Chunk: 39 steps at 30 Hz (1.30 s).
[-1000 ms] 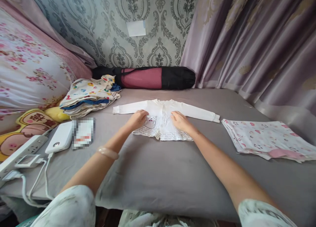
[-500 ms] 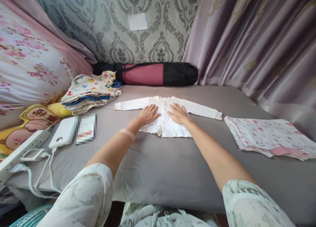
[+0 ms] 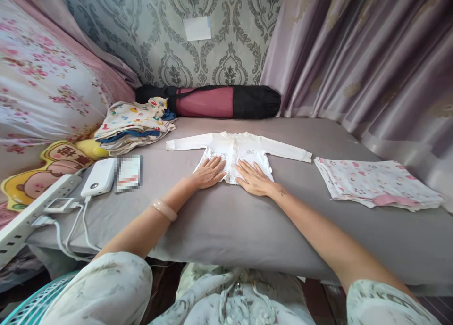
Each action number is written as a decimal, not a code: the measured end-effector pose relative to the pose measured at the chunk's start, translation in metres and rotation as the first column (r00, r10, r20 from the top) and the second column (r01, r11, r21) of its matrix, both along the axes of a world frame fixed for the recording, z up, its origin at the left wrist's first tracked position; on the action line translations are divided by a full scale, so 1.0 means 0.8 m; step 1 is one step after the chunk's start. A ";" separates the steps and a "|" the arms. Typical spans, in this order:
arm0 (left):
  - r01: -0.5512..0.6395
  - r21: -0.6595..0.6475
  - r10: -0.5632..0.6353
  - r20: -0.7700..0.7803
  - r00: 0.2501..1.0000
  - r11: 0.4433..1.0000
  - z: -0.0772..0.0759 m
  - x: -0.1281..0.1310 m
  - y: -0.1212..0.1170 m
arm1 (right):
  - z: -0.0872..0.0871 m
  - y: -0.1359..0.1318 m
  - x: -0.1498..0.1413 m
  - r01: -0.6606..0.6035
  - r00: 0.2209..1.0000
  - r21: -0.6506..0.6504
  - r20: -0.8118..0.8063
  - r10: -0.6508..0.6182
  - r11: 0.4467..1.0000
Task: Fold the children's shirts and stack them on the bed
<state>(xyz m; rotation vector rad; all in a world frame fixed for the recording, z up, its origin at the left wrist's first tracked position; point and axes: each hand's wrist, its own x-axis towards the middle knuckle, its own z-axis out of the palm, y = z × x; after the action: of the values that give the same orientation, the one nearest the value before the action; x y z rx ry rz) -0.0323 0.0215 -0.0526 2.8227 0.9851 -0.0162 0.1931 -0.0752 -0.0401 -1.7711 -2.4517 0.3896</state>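
Observation:
A small white long-sleeved jacket (image 3: 230, 150) lies spread face up on the grey sheet (image 3: 219, 221), its sleeves stretched out to both sides. My left hand (image 3: 210, 172) rests flat with spread fingers on the jacket's lower left front, partly over a printed picture. On the lower right front lies my right hand (image 3: 254, 178), also flat, fingers apart. Both palms cover parts of the hem. Neither hand grips the cloth.
A stack of folded clothes (image 3: 132, 127) sits at the back left, before a rolled mat bag (image 3: 205, 102). Folded pink-patterned cloth (image 3: 371, 179) lies to the right. At left are a white power bank (image 3: 99, 176), a power strip (image 3: 60, 193), cables and a yellow cushion (image 3: 26, 188).
My hands first held the jacket's front with bent fingers. They then flattened on its upper front and have slid down toward the hem, nearer to me.

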 end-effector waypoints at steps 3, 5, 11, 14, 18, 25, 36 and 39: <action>0.005 -0.033 -0.005 -0.003 1.000 0.999 0.000 -0.006 -0.020 | 0.005 -0.024 -0.007 -0.039 0.999 -0.021 -0.032 0.039 0.999; 0.012 -0.040 -0.012 0.010 1.000 0.999 0.003 -0.011 -0.034 | 0.009 -0.040 -0.011 -0.057 0.997 -0.030 -0.059 0.055 0.998; 0.073 0.063 -0.084 0.197 0.977 0.995 0.015 -0.017 -0.062 | 0.022 -0.061 -0.020 -0.085 0.988 0.076 -0.126 0.094 0.993; 0.110 0.107 -0.135 0.276 0.952 0.988 0.018 -0.006 -0.061 | 0.025 -0.047 -0.025 -0.017 0.986 0.159 -0.163 0.044 0.987; 0.116 0.110 -0.141 0.263 0.954 0.987 0.020 0.013 -0.056 | 0.023 -0.027 -0.032 0.031 0.995 0.195 -0.102 -0.011 0.980; 0.016 0.017 -0.020 0.289 0.957 1.000 0.017 0.013 -0.046 | 0.016 -0.027 -0.030 -0.009 0.998 0.279 -0.055 0.026 0.960; -0.140 0.037 0.113 0.409 0.905 0.989 0.034 0.033 -0.062 | 0.024 0.019 -0.003 0.429 0.672 0.030 -0.678 -0.297 0.903; -0.125 0.094 0.089 0.317 0.944 0.988 0.035 0.039 -0.071 | 0.030 0.011 -0.009 0.376 0.738 0.077 -0.628 -0.248 0.923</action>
<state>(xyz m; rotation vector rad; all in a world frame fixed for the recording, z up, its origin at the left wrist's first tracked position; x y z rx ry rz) -0.0007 -0.0350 -0.0245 2.7443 1.0894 0.4989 0.1862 -0.0663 -0.0160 -1.6024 -1.6465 0.5525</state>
